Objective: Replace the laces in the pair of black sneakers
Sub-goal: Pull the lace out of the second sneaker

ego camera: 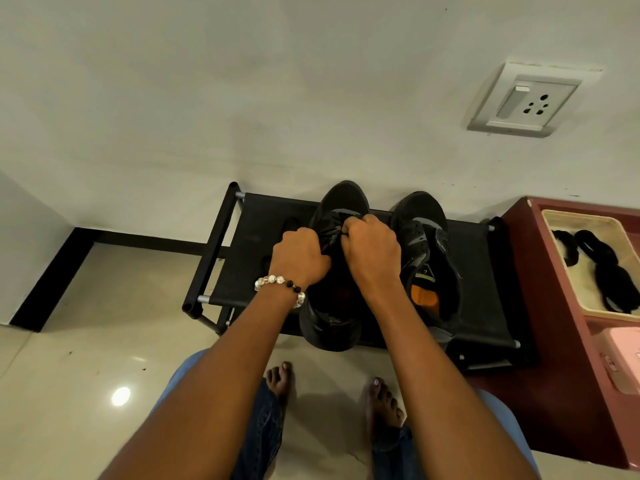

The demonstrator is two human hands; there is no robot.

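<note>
Both hands are closed on the near-left sneaker point(332, 265) atop the shoe rack point(256, 244): the left hand point(299, 256) grips the shoe's upper by the tongue, and the right hand point(372, 252) just beside it seems to pinch a lace, though the strand itself is too dark to make out. Right of the right hand stands the second sneaker point(429, 258), and farther right, black laces point(604, 268) lie in a tray point(571, 268). A hard tug could, I judge, slide the shoe off the rack's near edge or snag the lace in an eyelet.

Home: shoe rack point(221, 237), wall socket point(530, 102).
</note>
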